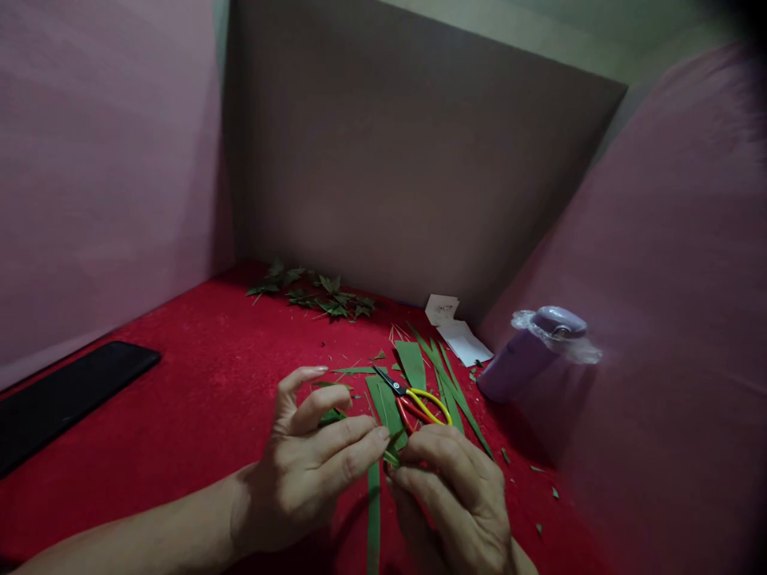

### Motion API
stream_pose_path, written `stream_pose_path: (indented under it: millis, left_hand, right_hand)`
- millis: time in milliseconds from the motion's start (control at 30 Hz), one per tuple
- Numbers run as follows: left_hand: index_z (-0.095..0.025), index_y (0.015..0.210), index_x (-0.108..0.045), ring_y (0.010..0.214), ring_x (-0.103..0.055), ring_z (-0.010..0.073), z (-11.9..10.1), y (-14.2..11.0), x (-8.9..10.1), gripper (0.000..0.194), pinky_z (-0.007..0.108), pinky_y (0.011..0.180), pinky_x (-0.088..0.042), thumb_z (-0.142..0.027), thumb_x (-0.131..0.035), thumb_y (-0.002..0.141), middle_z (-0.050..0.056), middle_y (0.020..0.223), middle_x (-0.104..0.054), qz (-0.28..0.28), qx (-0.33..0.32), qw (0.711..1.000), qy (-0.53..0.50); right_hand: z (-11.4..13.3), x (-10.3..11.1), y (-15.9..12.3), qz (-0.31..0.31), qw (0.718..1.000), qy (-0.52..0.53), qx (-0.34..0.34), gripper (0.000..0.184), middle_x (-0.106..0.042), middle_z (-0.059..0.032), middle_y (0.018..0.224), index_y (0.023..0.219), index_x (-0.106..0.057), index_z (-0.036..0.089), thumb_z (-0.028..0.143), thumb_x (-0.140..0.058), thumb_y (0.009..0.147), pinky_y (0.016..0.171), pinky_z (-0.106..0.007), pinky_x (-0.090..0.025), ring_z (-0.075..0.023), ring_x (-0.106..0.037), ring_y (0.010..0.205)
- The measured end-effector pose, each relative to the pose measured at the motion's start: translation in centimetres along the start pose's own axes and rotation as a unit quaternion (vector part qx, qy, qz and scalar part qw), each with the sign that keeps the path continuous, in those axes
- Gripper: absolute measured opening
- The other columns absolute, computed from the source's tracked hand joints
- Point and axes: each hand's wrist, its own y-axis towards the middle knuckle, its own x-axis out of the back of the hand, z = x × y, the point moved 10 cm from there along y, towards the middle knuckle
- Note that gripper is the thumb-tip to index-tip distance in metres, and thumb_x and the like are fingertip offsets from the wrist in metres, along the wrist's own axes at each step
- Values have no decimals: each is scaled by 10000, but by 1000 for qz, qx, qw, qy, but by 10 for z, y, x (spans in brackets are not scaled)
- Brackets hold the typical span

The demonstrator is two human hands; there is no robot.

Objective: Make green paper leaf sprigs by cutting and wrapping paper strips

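Note:
My left hand (317, 459) and my right hand (452, 487) meet at a small folded piece of green leaf (392, 455). Thumb and fingers of the right hand pinch it from the right side. The left index finger and thumb close on it from the left, while the other left fingers are raised and curved apart. Below the hands runs a long narrow leaf strip (373, 519); whether it joins the held piece I cannot tell. Just beyond lie small scissors (413, 399) with one yellow and one red handle, blades pointing away, on a broad cut leaf (383, 399).
More long leaf blades (452, 383) and scraps lie around the scissors on the red cloth (197, 383). Lobed leaves (329, 295) are heaped at the back. White papers (464, 342), a leaning purple bottle (521, 359) and a black phone-like slab (72, 399) flank the work area.

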Motion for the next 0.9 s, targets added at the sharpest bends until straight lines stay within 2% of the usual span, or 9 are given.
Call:
stream_pose_path:
  millis: [200, 333, 733, 900]
  left_hand:
    - [-199, 914, -660, 895, -513, 198, 1, -1, -3, 294, 490, 963, -249, -45, -437, 801, -5, 850, -739, 7, -1, 1000, -2]
    - [-207, 904, -664, 911, -514, 197, 2, -1, -3, 286, 491, 973, -243, -59, -436, 814, -5, 848, -736, 7, 5, 1000, 10]
    - [-208, 867, -671, 880, -514, 199, 1, 3, -6, 194, 499, 966, -254, -103, -514, 822, -12, 802, -728, 23, -15, 999, 21]
    - [-199, 866, -674, 870, -513, 194, -1, 4, -6, 232, 499, 968, -246, -109, -461, 852, -8, 797, -723, 28, -29, 999, 9]
  right_hand:
    - [-15, -2, -8, 11, 995, 71, -72, 160, -521, -40, 749, 803, -578, 166, 20, -531, 757, 562, -291, -441, -145, -499, 652]
    - [-22, -7, -13, 31, 988, 127, -85, 202, -507, -38, 769, 848, -569, 166, -1, -495, 762, 576, -285, -437, -143, -506, 663]
    - [-36, -18, -18, 52, 962, 199, -179, 140, -506, -36, 794, 827, -528, 190, 75, -447, 827, 634, -301, -440, -160, -529, 721]
    - [-37, -20, -17, 56, 951, 224, -205, 122, -504, -32, 803, 826, -519, 194, 91, -455, 840, 669, -304, -432, -159, -520, 743]
